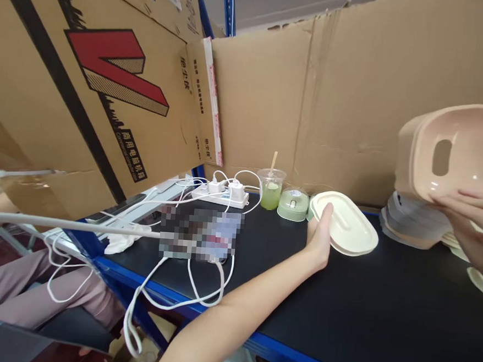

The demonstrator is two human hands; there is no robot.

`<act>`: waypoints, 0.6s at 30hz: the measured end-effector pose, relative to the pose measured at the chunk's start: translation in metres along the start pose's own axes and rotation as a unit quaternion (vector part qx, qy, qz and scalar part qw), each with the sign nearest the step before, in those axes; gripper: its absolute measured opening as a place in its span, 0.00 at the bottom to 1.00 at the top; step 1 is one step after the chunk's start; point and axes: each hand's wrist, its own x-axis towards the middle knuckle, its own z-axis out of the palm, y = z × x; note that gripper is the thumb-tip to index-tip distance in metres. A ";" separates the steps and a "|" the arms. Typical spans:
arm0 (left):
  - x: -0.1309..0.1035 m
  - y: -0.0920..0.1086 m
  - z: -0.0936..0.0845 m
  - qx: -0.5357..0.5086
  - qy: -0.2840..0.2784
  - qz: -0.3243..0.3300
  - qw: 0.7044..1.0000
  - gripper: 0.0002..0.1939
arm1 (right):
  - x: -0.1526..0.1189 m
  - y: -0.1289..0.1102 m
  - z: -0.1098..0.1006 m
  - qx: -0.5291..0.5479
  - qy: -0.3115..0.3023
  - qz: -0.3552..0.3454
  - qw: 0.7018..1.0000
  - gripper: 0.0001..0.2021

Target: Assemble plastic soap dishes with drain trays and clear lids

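My left hand [320, 239] is closed on the edge of a cream oval-cornered lid [356, 227], thumb on top, held over the black tabletop. At the right, my right hand [475, 211] grips the lower rim of a peach-coloured plastic tissue box body [409, 148], tilted so that its hollow inside faces me. An oval hole shows in its far wall. Below it stands a stack of similar box bodies [408, 223], partly hidden. More cream lids [482, 283] lie under and beside my right hand. A small green box [292, 205] sits left of the held lid.
Behind the boxes rises a cardboard wall [263, 105]. A cup of green drink [271, 191] with a straw stands near a white power strip [219, 195]. White cables [146, 293] loop over the blue table edge. Another person's legs [43, 294] show at left.
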 end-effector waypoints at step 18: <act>0.015 0.034 -0.013 -0.040 -0.027 0.052 0.997 0.15 | 0.014 -0.091 0.049 0.180 -0.117 0.058 0.975 0.15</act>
